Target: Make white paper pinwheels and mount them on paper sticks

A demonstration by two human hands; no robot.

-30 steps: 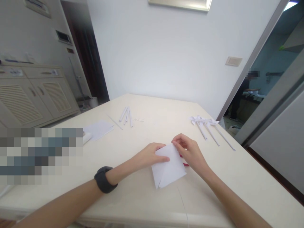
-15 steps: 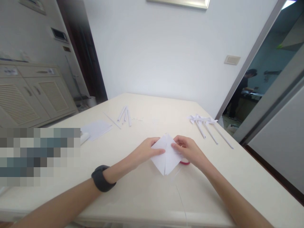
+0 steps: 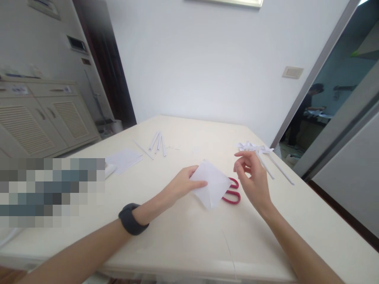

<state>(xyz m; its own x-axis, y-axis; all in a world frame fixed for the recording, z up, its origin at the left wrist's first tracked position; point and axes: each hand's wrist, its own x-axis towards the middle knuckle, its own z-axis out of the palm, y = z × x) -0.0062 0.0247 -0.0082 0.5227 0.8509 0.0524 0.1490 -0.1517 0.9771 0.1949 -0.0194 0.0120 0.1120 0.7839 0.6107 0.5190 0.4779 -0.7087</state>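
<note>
A square of white paper [image 3: 211, 181], turned corner-down like a diamond, is pinched at its left side by my left hand [image 3: 188, 183]. The thumb lies over its face and the other fingers are behind it. My right hand [image 3: 251, 175] is raised to the right of the paper, holding nothing, its fingers loosely bent and apart. Between paper and right hand, red-handled scissors [image 3: 232, 198] lie on the table, their blades hidden under the paper.
White paper pinwheels [image 3: 256, 148] on rolled sticks lie at the right of the table [image 3: 177, 244]. Rolled paper tubes [image 3: 158, 142], a thin stick [image 3: 143, 150] and paper sheets [image 3: 124, 159] lie left. A thin strip [image 3: 229, 250] is near the front edge. Another person [image 3: 304, 112] stands beyond the doorway.
My right hand has let go of the paper and moved right. The paper's middle slit no longer shows; a smoother face is toward me. More of the scissors' handles is visible.
</note>
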